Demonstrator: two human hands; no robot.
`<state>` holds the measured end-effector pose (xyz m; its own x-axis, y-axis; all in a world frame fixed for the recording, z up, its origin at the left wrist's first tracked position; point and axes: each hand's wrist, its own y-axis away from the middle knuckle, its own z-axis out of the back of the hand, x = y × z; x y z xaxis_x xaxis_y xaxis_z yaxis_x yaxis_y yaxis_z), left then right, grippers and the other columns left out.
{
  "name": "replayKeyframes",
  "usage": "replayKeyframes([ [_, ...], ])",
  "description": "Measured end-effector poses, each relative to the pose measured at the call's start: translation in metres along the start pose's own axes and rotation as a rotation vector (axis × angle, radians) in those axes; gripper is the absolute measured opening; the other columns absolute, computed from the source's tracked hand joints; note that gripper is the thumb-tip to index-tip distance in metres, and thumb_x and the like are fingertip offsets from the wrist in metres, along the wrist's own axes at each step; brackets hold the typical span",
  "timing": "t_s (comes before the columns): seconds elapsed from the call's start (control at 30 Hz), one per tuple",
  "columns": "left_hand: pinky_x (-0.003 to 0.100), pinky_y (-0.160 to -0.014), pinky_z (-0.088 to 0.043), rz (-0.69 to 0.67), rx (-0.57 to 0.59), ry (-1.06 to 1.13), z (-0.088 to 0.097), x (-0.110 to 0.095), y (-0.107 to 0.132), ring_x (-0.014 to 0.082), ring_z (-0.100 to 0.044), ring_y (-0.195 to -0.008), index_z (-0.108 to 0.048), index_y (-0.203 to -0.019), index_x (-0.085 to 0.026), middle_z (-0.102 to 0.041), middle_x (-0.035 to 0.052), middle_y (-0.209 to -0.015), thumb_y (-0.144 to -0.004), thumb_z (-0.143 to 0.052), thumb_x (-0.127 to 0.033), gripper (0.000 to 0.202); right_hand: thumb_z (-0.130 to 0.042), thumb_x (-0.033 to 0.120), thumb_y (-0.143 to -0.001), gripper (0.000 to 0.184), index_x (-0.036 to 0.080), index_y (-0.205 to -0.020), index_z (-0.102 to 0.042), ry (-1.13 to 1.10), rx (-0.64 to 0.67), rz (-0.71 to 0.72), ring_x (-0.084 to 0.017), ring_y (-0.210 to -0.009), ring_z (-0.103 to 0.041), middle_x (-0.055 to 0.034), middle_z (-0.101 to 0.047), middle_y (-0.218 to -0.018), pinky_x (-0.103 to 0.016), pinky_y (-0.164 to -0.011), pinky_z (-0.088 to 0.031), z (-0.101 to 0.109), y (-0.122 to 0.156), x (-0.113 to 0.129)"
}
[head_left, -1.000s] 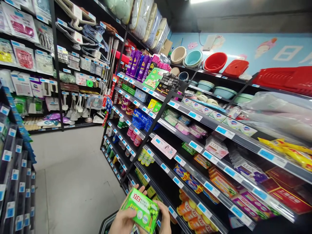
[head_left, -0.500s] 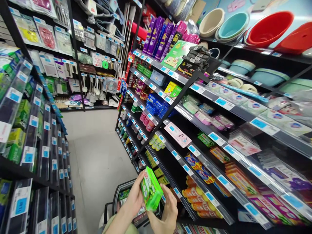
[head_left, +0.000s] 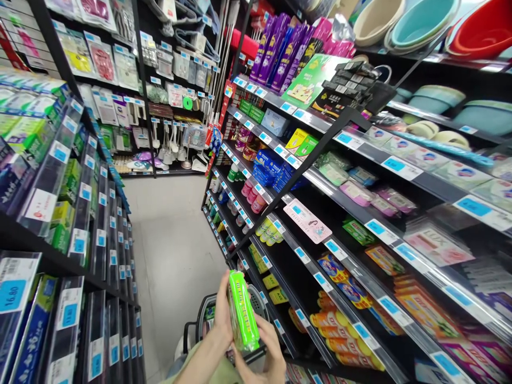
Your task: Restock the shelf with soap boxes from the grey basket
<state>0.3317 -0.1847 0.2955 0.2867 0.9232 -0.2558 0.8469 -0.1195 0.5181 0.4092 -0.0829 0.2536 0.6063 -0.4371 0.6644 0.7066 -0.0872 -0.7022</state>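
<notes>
Low in the middle of the view, a bright green packaged bar of soap (head_left: 243, 314) is held upright between my hands, its narrow printed side toward me. My left hand (head_left: 222, 312) is closed along the pack's left side, the fingers partly behind it. At the lower right edge, my right hand (head_left: 266, 349) grips the pack with thumb and fingers. A dark shopping basket (head_left: 200, 314) is just beyond and beneath my hands, with several packaged goods inside, partly covered by my arms and the pack.
Shelves of soaps run along the right, with orange packs (head_left: 424, 301) and a green pack (head_left: 359, 232). Boxed goods fill the left shelf (head_left: 66, 205). Between them lies a grey floor aisle (head_left: 168, 229). Hanging utensils (head_left: 172, 144) line the far rack. Basins (head_left: 424, 24) stand upper right.
The soap pack has turned in my hands, from its broad printed face to its narrow side. The view has swung slightly left, so the shelves sit further right.
</notes>
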Motion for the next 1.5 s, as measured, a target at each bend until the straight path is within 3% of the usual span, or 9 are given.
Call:
replayKeyframes([
  [0.17, 0.026, -0.073, -0.057, -0.194, -0.136, -0.109, 0.005, 0.006, -0.003, 0.0208, -0.072, -0.082, -0.066, -0.092, -0.019, -0.072, 0.0026, -0.083, -0.074, -0.086, -0.054, 0.044, -0.084, 0.033, -0.080, 0.056, 0.023, -0.130, -0.060, -0.034, -0.028, -0.194, -0.036, -0.115, -0.068, -0.0156, -0.070, -0.122, -0.056, -0.093, -0.060, 0.006, 0.011, -0.006],
  [0.3, 0.023, -0.077, -0.052, -0.355, 0.042, -0.296, 0.001, 0.003, 0.000, 0.0215, -0.070, -0.097, -0.068, -0.091, -0.018, -0.075, 0.0054, -0.108, -0.083, -0.080, -0.049, 0.034, -0.079, 0.043, -0.086, 0.047, 0.018, -0.124, -0.066, -0.093, -0.114, -0.548, -0.033, -0.118, -0.067, -0.0161, -0.069, -0.127, -0.042, -0.091, -0.061, 0.011, 0.011, -0.012],
  [0.57, 0.037, -0.115, -0.039, -0.277, 0.280, -0.529, -0.007, -0.007, 0.008, 0.0344, -0.050, -0.140, -0.080, -0.106, -0.017, -0.067, 0.0120, -0.138, -0.091, -0.067, -0.043, 0.033, -0.060, 0.055, -0.097, 0.052, 0.015, -0.129, -0.067, -0.482, -0.192, -1.096, -0.032, -0.113, -0.072, -0.0138, -0.075, -0.120, -0.043, -0.082, -0.066, 0.022, -0.011, -0.029],
  [0.9, 0.047, -0.121, -0.036, -0.302, 0.288, -0.666, -0.005, -0.005, -0.001, 0.0377, -0.054, -0.137, -0.079, -0.094, -0.018, -0.070, 0.0148, -0.133, -0.085, -0.076, -0.045, 0.028, -0.052, 0.055, -0.102, 0.043, 0.022, -0.112, -0.076, -0.417, -0.028, -0.961, -0.027, -0.091, -0.078, -0.0119, -0.078, -0.110, -0.040, -0.068, -0.066, 0.028, -0.004, -0.042],
  [0.97, 0.048, -0.117, -0.040, -0.300, 0.302, -0.709, -0.003, -0.006, -0.002, 0.0382, -0.057, -0.133, -0.075, -0.086, -0.019, -0.071, 0.0156, -0.131, -0.084, -0.077, -0.047, 0.029, -0.067, 0.056, -0.093, 0.041, 0.023, -0.115, -0.075, -0.466, -0.038, -0.983, -0.029, -0.092, -0.078, -0.0118, -0.077, -0.115, -0.042, -0.070, -0.065, 0.026, -0.002, -0.040],
  [1.13, 0.049, -0.106, -0.051, -0.291, 0.356, -0.964, 0.005, -0.008, -0.013, 0.0389, -0.065, -0.121, -0.072, -0.092, -0.019, -0.074, 0.0160, -0.123, -0.077, -0.082, -0.049, 0.034, -0.098, 0.055, -0.052, 0.084, 0.015, -0.121, -0.070, -0.561, -0.055, -1.060, -0.036, -0.107, -0.073, -0.0166, -0.076, -0.116, -0.050, -0.092, -0.060, 0.023, -0.005, -0.043],
  [1.3, 0.050, -0.111, -0.050, -0.265, 0.387, -1.081, 0.008, -0.003, -0.019, 0.0386, -0.063, -0.126, -0.075, -0.101, -0.021, -0.073, 0.0153, -0.126, -0.077, -0.081, -0.050, 0.038, -0.089, 0.058, -0.068, 0.077, 0.019, -0.130, -0.066, -0.550, 0.197, -0.925, -0.033, -0.111, -0.070, -0.0122, -0.074, -0.119, -0.049, -0.097, -0.056, 0.027, -0.030, -0.038],
  [1.4, 0.049, -0.111, -0.051, -0.252, 0.431, -1.030, 0.009, 0.000, -0.020, 0.0389, -0.062, -0.128, -0.076, -0.101, -0.022, -0.072, 0.0141, -0.128, -0.077, -0.082, -0.051, 0.039, -0.087, 0.056, -0.070, 0.064, 0.021, -0.120, -0.069, -0.361, 0.359, -0.838, -0.027, -0.095, -0.072, -0.0058, -0.076, -0.105, -0.038, -0.082, -0.059, 0.041, -0.047, -0.040],
  [1.5, 0.048, -0.107, -0.055, -0.206, 0.438, -0.986, 0.012, 0.000, -0.023, 0.0388, -0.063, -0.126, -0.075, -0.102, -0.023, -0.068, 0.0122, -0.137, -0.078, -0.081, -0.056, 0.041, -0.089, 0.043, -0.069, 0.048, 0.022, -0.107, -0.069, 0.078, 0.427, -0.672, -0.021, -0.083, -0.068, 0.0001, -0.074, -0.092, -0.030, -0.074, -0.054, 0.065, -0.069, -0.049],
])
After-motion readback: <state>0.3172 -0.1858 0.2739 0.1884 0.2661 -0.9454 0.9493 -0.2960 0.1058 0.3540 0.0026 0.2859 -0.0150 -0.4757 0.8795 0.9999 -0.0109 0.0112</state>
